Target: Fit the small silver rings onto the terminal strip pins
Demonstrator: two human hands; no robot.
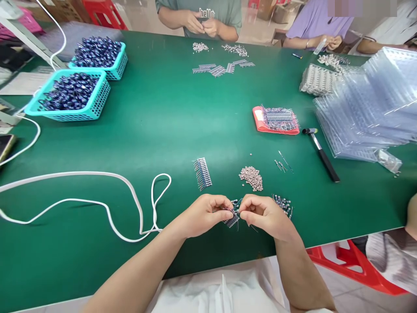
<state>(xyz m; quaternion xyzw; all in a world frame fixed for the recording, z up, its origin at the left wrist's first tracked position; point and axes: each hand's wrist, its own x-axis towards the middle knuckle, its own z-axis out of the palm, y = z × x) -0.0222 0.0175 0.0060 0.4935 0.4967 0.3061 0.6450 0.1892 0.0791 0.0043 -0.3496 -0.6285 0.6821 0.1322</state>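
Note:
My left hand [205, 214] and my right hand [265, 216] meet over the near edge of the green table [163, 130], both pinched on a small blue component with thin wire leads [235, 211]. A short row of the same components [231, 221] hangs under my left fingers. Just beyond my hands lie a pile of small pinkish rings [251, 177], a neat row of blue components [202, 173] and a loose cluster of them [283, 204].
Two teal baskets [94, 111] [119, 69] of blue parts stand at the far left. A white cable [97, 191] loops across the left. A red tray [276, 128], a small hammer [322, 156] and stacked clear trays [368, 108] lie to the right. Other people's hands [202, 24] work opposite.

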